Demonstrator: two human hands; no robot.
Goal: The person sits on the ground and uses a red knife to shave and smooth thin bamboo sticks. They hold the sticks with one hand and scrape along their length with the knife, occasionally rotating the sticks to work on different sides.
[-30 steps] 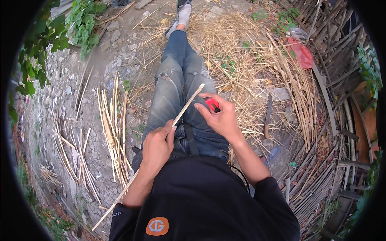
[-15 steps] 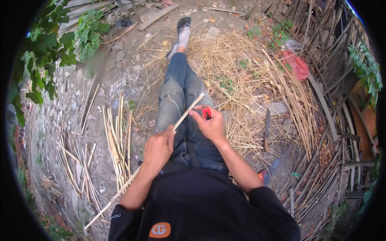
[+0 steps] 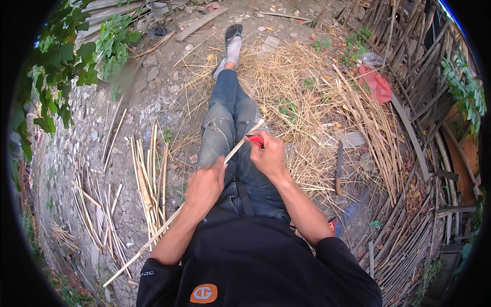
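A long pale split stick (image 3: 236, 151), which looks like bamboo, slants over my thighs from beyond my right hand down past my left forearm. My left hand (image 3: 204, 185) is closed round it near the middle. Close to the stick's far end, my right hand (image 3: 268, 156) grips a small red tool (image 3: 257, 139), its kind not clear, with the tool against or very near the stick. The fingers hide most of the tool. My outstretched legs (image 3: 221, 130) in torn jeans lie under the stick, ankles crossed.
Several split sticks (image 3: 148, 189) lie to my left, with a second loose pile (image 3: 102, 215) farther out. Dry shavings (image 3: 296, 92) cover ground ahead and right. A knife (image 3: 339, 169) lies right of my legs. Dark poles (image 3: 404, 250) and a red plastic bag (image 3: 376, 84) are on the right.
My right hand has turned and moved slightly, bringing the red tool to the stick. My left hand has shifted a little nearer my body, and the stick has slid slightly.
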